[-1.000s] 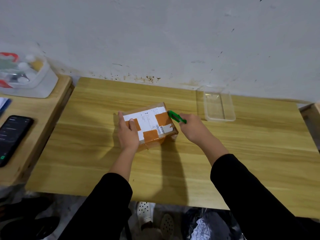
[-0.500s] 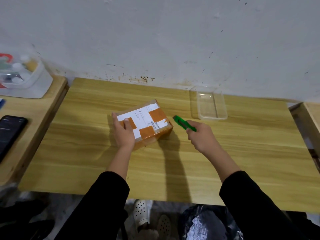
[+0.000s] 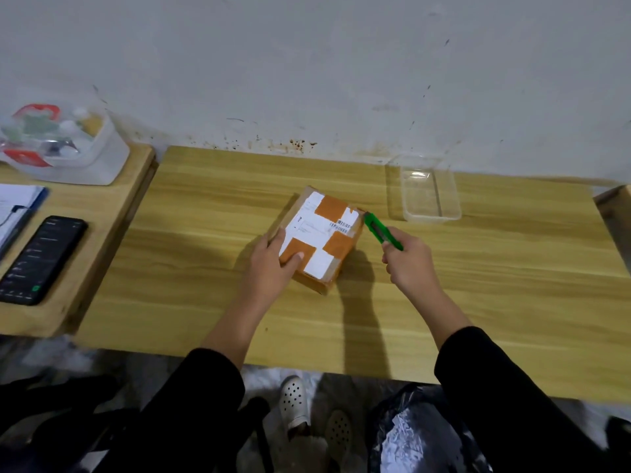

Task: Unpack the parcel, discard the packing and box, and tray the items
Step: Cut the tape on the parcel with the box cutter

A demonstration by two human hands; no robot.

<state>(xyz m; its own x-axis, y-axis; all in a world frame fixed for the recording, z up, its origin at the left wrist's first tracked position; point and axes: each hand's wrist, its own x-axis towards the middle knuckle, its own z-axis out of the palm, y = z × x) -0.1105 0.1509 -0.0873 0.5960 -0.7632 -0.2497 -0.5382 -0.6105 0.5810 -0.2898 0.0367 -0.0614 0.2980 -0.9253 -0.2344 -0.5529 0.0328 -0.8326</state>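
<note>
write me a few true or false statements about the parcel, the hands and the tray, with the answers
The left hand holds the parcel. True.
The right hand holds red scissors. False: it holds a green cutter.
The parcel is open. False: tape seals it shut.
The clear tray sits near the wall. True.
The phone lies right beside the parcel. False: it lies on the side table to the left.
</note>
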